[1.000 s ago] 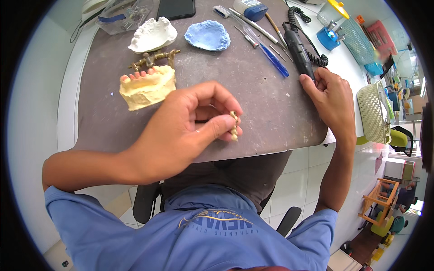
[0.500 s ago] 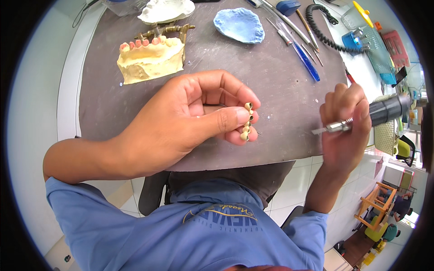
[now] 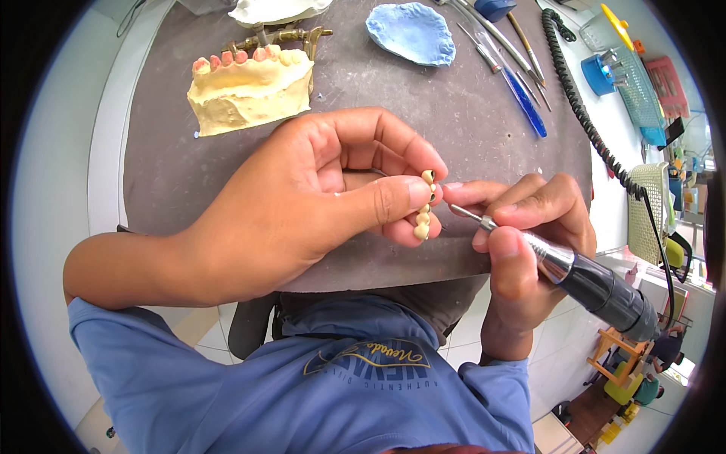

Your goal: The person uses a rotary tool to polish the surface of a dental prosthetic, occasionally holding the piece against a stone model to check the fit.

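My left hand (image 3: 340,189) pinches a dental bridge (image 3: 423,219), a short curved row of cream tooth crowns with dark hollows, between thumb and fingers. In my right hand (image 3: 541,219) is a dental handpiece (image 3: 556,261), black and silver, gripped like a pen. Its thin bur (image 3: 465,213) points left toward the bridge, with a small gap between them. Beyond my left hand stands a yellow plaster jaw model (image 3: 249,91) with several reddish tooth stumps, joined to a brass articulator (image 3: 291,35).
A blue putty piece (image 3: 412,34) and a white plaster cast (image 3: 276,10) lie at the back. A blue-handled tool (image 3: 525,106) rests among slim instruments. The coiled black cord (image 3: 563,83) runs down the right side, near a blue bur holder (image 3: 600,74) and a woven basket (image 3: 646,212).
My right hand has swung left and inward, bringing the handpiece's bur close to the bridge. The left hand keeps its pinch and has barely shifted.
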A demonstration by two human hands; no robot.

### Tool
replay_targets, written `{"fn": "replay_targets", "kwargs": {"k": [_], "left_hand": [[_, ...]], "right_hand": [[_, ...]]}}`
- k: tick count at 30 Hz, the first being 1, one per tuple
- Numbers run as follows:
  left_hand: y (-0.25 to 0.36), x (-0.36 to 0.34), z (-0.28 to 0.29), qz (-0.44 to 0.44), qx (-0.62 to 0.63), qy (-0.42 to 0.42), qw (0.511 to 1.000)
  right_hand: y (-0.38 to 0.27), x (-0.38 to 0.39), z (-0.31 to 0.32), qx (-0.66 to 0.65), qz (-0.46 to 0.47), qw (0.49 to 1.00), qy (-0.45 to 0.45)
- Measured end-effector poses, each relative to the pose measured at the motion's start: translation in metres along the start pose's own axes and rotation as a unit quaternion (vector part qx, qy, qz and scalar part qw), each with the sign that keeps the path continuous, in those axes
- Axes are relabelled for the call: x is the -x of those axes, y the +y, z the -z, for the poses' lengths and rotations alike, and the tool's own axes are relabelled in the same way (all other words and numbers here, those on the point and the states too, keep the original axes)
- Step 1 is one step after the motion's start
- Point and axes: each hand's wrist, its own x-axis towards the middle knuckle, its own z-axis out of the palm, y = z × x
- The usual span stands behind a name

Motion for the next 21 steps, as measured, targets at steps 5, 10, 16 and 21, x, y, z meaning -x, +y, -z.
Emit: {"fn": "replay_targets", "kwargs": {"k": [5,10,16,21], "left_hand": [[-0.0033,0.0009,-0.0022,-0.019,0.004,0.011,1.0],[-0.0043,0.001,-0.0016,-0.024,0.009,0.02,0.999],[-0.0035,0.0009,-0.002,-0.028,0.002,0.013,1.0],[-0.0015,0.0012,-0.0015,-0.01,0.0,0.014,1.0]], "right_hand": [[0.0032,0.0019,0.0018,0.027,0.025,0.999,-0.027],[0.0066,0.0023,-0.0008,0.057,0.057,0.996,-0.026],[0.007,0.0021,-0.0009,0.077,0.066,0.995,-0.026],[0.0061,0.0022,-0.0035,0.079,0.058,0.995,-0.017]]}}
